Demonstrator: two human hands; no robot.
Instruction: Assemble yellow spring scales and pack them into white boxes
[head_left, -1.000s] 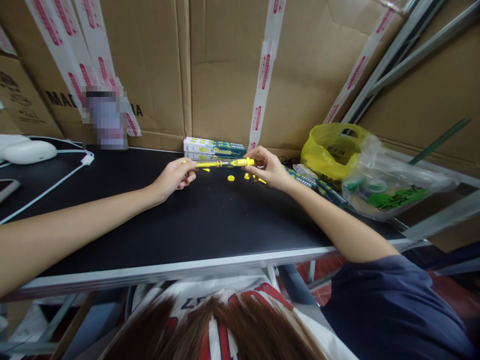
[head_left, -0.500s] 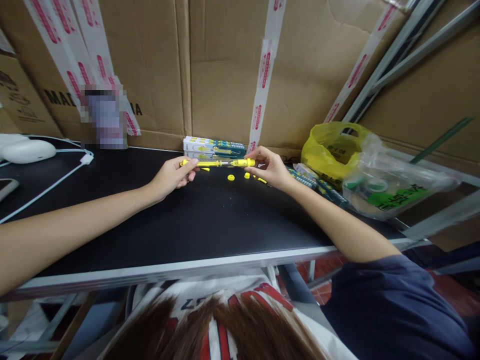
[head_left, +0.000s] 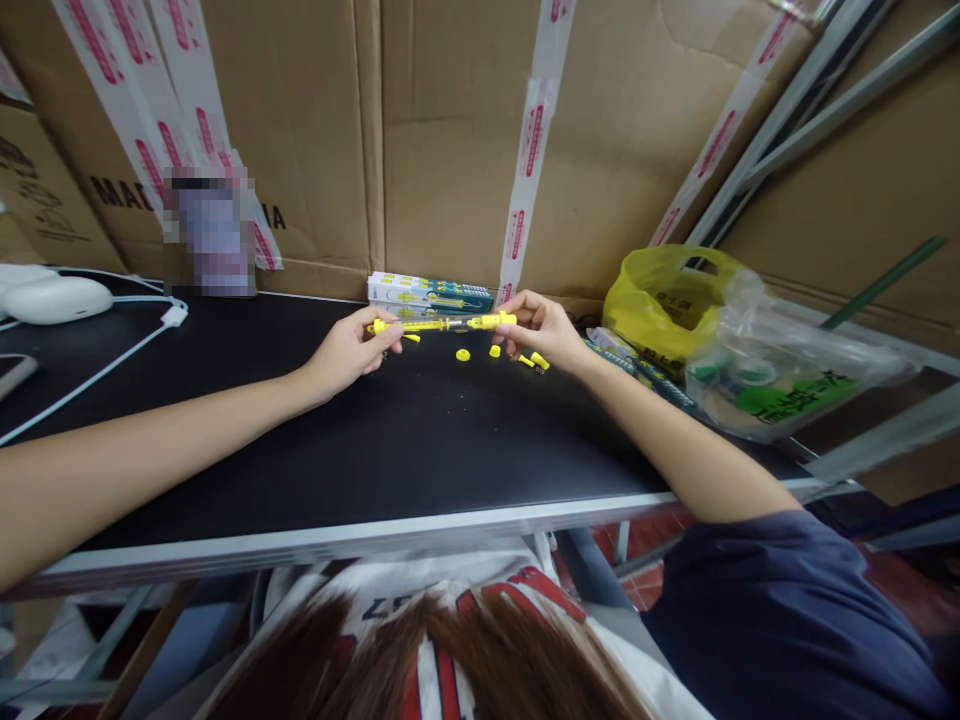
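Between my hands, level above the black tabletop, is a slim pen-like tool (head_left: 426, 325) with yellow ends and a clear middle; a grey metal-looking part shows inside. My left hand (head_left: 351, 348) pinches its left end between thumb and fingers. My right hand (head_left: 546, 328) pinches the yellow right end with its fingertips. On the table below lie two small yellow caps, one a ring-like cap (head_left: 463, 355) and the other a smaller cap (head_left: 495, 351). Small yellow pieces (head_left: 540, 360) lie under my right hand, beside tiny dark bits too small to name.
Printed small boxes (head_left: 431, 290) stand against the cardboard (head_left: 450, 180) behind. More boxes (head_left: 637, 360) lie at right, near a yellow plastic bag (head_left: 660, 300) and a clear bag (head_left: 787, 390). White cables (head_left: 97, 372) and a white rounded device (head_left: 56, 300) are at left.
The tool's right end has shifted slightly to the right with my right hand. More of the yellow pieces under that hand now shows. My left fingers have curled in a little.
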